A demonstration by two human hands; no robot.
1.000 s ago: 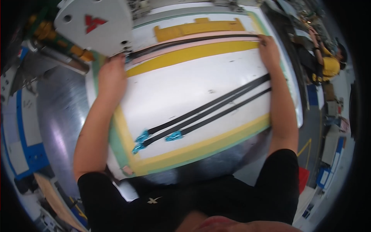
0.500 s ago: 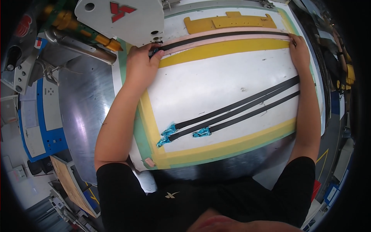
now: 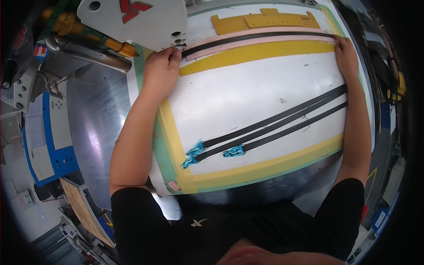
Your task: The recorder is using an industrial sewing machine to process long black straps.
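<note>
A long black strap (image 3: 260, 36) lies along a pink strip (image 3: 217, 47) on the white board (image 3: 247, 84). My left hand (image 3: 161, 68) pinches the strap's left end under the grey machine head, with that end mostly hidden by my fingers. My right hand (image 3: 346, 57) has its fingers closed on the strap's right end at the board's far right. A yellow strip (image 3: 257, 54) runs just below, and a mustard plate with holes (image 3: 265, 22) sits above. Nearer me, three more black straps (image 3: 270, 124) lie diagonally with blue wrapped fittings (image 3: 234, 151) at their left ends.
A grey machine head (image 3: 132, 28) with a brass nozzle (image 3: 128, 48) overhangs the upper left. A steel surface (image 3: 95, 132) extends left beside a blue-edged control panel (image 3: 46, 137). At the right rim, part of a person in yellow (image 3: 401, 87) shows.
The view has shifted since a second ago. In the last half second my right hand and the strap's right end moved slightly away from me; my left fingers drew tighter together.
</note>
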